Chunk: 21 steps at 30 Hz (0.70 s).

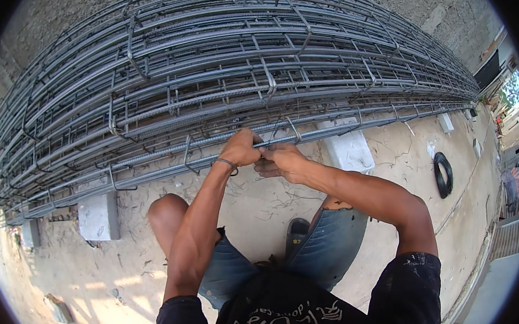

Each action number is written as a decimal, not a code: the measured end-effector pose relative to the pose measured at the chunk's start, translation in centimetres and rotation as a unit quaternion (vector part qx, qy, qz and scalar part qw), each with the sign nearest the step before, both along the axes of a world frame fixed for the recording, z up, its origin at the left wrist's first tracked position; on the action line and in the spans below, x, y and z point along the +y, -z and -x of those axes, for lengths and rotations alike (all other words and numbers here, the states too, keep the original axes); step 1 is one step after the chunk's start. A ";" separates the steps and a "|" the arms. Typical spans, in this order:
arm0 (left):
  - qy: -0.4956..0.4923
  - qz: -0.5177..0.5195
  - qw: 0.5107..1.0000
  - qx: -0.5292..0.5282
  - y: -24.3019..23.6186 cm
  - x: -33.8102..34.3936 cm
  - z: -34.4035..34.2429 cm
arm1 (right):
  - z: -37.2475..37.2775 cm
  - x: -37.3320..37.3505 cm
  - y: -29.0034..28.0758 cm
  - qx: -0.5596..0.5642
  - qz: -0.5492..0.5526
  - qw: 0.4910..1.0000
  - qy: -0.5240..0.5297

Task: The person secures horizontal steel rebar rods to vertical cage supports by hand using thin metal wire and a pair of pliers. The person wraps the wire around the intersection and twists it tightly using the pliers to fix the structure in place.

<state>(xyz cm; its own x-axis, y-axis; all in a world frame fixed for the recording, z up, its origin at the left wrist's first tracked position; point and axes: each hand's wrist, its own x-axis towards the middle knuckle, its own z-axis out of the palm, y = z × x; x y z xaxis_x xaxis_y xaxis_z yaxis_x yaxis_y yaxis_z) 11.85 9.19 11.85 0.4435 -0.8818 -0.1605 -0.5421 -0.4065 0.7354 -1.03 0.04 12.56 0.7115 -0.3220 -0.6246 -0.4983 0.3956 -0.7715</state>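
A long stack of steel rebar cages (206, 101) stretches across the view in front of me, with bent stirrups crossing the bars. At its near lower edge my left hand (240, 148) is closed, fingers curled in at the front bars; a dark band circles that wrist. My right hand (285, 162) meets it from the right, with thumb and fingertips pinched together just below the same bars. The fingertips of both hands nearly touch. Whatever is between them is too small or hidden to make out.
Pale blocks (98, 216) prop the cages off the concrete floor, one (351, 151) just right of my hands. A black wire coil (444, 188) lies farther right. Behind the stack rises a rough wall (59, 12). My knees and a sandal (295, 234) are close below.
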 end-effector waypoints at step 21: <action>-0.114 0.092 0.978 -0.151 0.3 0.2 4.0 | 1.7 -2.9 0.7 -0.085 0.572 0.762 -0.292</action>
